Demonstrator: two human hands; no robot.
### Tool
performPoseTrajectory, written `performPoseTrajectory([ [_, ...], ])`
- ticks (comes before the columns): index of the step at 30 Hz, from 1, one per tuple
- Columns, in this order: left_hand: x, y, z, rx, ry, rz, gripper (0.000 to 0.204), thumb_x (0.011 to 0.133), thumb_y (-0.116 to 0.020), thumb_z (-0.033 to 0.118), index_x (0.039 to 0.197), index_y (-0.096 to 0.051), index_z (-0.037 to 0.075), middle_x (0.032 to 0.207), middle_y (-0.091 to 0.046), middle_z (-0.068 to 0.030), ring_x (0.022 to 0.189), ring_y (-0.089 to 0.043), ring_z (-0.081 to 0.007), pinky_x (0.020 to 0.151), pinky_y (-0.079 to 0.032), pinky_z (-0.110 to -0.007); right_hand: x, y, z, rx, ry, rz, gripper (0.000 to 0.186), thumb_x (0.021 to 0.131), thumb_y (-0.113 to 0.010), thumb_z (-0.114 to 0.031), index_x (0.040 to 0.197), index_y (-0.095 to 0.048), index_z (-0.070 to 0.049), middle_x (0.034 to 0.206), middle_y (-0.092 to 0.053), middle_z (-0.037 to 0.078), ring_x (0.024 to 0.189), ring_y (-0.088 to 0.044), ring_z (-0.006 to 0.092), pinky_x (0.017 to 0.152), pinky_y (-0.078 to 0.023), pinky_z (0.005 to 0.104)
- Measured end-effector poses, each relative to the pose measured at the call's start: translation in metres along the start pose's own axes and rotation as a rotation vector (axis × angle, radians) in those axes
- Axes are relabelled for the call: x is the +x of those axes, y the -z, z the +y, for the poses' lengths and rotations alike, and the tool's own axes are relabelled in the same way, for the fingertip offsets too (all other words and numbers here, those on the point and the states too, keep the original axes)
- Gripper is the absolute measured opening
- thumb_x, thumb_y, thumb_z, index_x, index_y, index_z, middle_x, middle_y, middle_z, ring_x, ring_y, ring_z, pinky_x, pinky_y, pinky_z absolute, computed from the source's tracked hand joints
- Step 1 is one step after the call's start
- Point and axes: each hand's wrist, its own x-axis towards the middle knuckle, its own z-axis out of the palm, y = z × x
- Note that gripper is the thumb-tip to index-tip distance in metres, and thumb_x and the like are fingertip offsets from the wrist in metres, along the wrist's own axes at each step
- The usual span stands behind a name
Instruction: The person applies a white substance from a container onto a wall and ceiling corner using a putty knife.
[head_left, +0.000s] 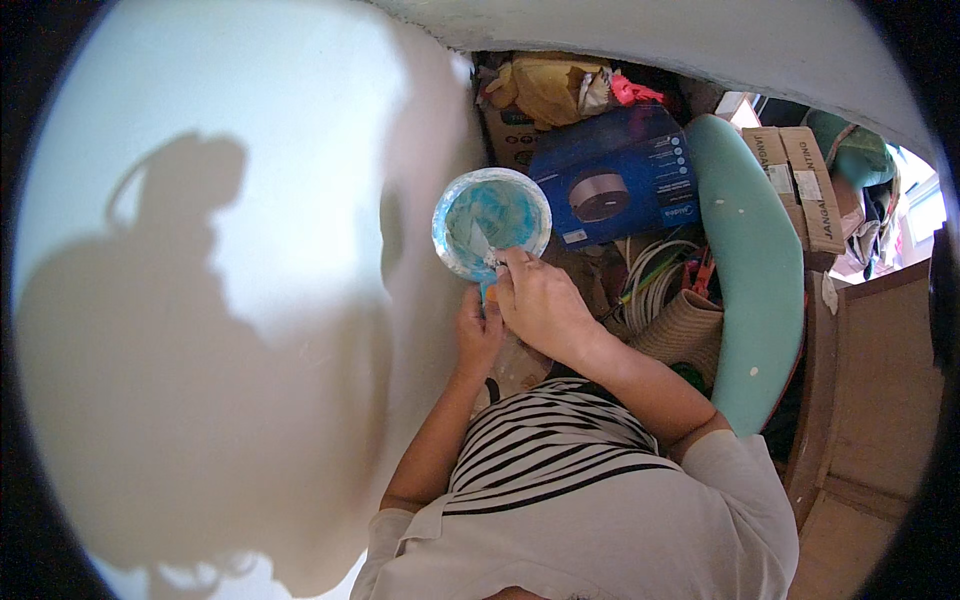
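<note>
A round dipper (443,215), crusted with white and pale blue paste along its rim, is in front of me beside the wall. My left hand (480,330) is closed around its blue handle (486,288), just below the bowl. Over the near rim, my right hand (545,305) grips a putty knife (481,243). Its pale blade reaches into the bowl, against the blue-smeared inside. White paste clings to the knife near my fingers. A bit of orange, perhaps the knife's handle end, shows between my two hands.
A white wall (300,350) with my shadow stands close on the left. Ahead are a blue box (640,170) and yellow cloth (555,85). On the right lie coiled cable (650,285), a long green padded piece (755,290), a cardboard box (795,190) and wooden panels (880,380).
</note>
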Motion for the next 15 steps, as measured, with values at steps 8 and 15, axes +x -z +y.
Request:
performPoseTrajectory([
  [8,-0.003,0.006,0.024,-0.297,0.394,-0.119,0.028,0.102,-0.046,0.033,0.101,-0.052,0.005,0.068,-0.052,0.0008,0.049,-0.043,-0.0042,0.042,-0.035,-0.021,0.007,-0.005,0.006,0.222,-0.076,0.091,0.026,0.092,-0.050,-0.013,0.110,-0.056,0.006,0.092,-0.063,0.031,0.088,-0.063,0.0450,0.077,-0.051,0.0486],
  [15,-0.005,0.002,0.017,-0.318,0.422,-0.083,0.031,0.102,-0.046,0.035,0.098,-0.052,0.005,0.065,-0.051,0.0010,0.047,-0.042,-0.0043,0.040,-0.033,-0.020,-0.005,-0.003,0.017,0.247,-0.002,0.183,0.026,0.093,-0.052,-0.013,0.111,-0.057,0.004,0.098,-0.064,0.029,0.090,-0.063,0.0442,0.078,-0.051,0.0479],
])
